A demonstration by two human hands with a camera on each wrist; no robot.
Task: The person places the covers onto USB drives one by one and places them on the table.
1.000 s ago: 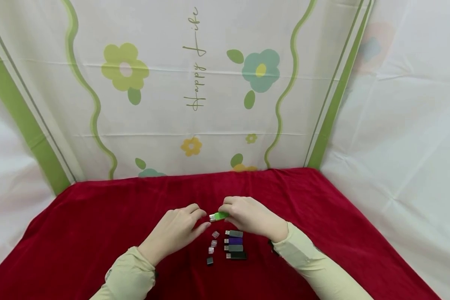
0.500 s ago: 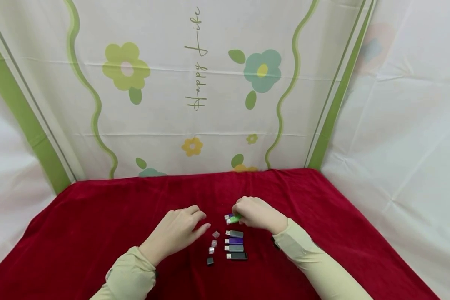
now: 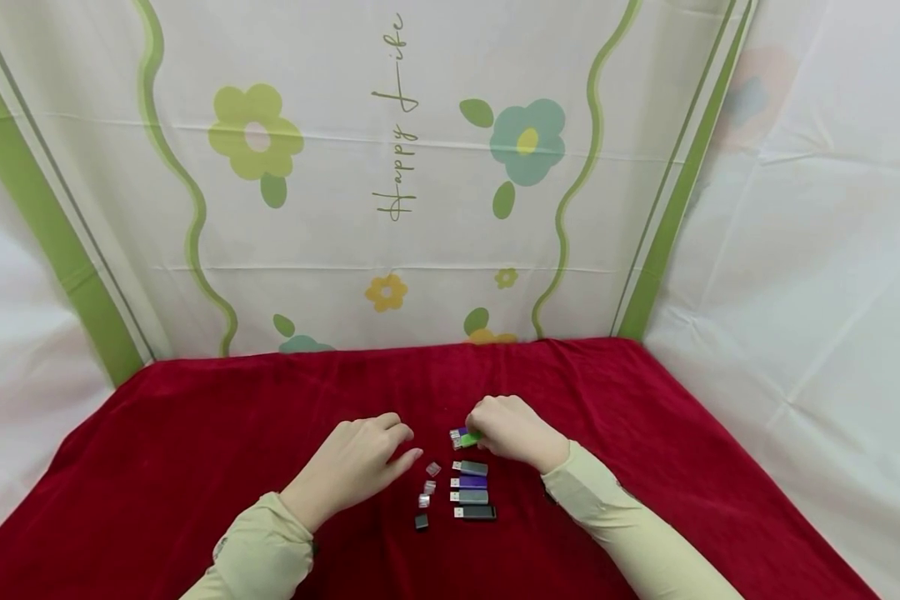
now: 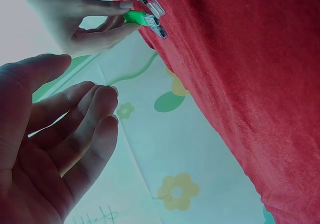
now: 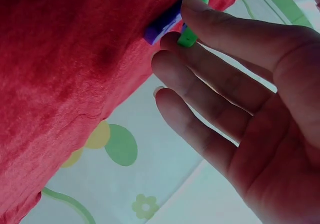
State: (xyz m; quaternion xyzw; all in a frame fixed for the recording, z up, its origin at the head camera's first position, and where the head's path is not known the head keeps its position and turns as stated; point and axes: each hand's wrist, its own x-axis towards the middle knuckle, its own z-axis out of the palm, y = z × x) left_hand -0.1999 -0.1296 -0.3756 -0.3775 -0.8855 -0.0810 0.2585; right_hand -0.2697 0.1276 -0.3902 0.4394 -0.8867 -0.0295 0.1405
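Note:
My right hand (image 3: 513, 427) pinches a green USB stick (image 5: 188, 37) between thumb and index finger, its shiny end pointing left. Right beside the green stick, a purple USB stick (image 5: 164, 24) lies on the red cloth, partly hidden in the head view. My left hand (image 3: 354, 462) hovers to the left with relaxed fingers and holds nothing. Nearer me is a column of uncapped USB sticks: a grey one (image 3: 474, 468), a second purple one (image 3: 472, 482), another grey one (image 3: 472, 497) and a black one (image 3: 478, 513).
Small clear caps (image 3: 430, 487) lie left of the column of sticks, with a black cap (image 3: 421, 522) nearest me. The red cloth (image 3: 232, 433) covers the table. A white curtain (image 3: 330, 192) with printed flowers hangs behind it.
My right hand has carried the green USB stick a little to the right, away from my left hand, and down beside the purple one. The left hand has barely moved.

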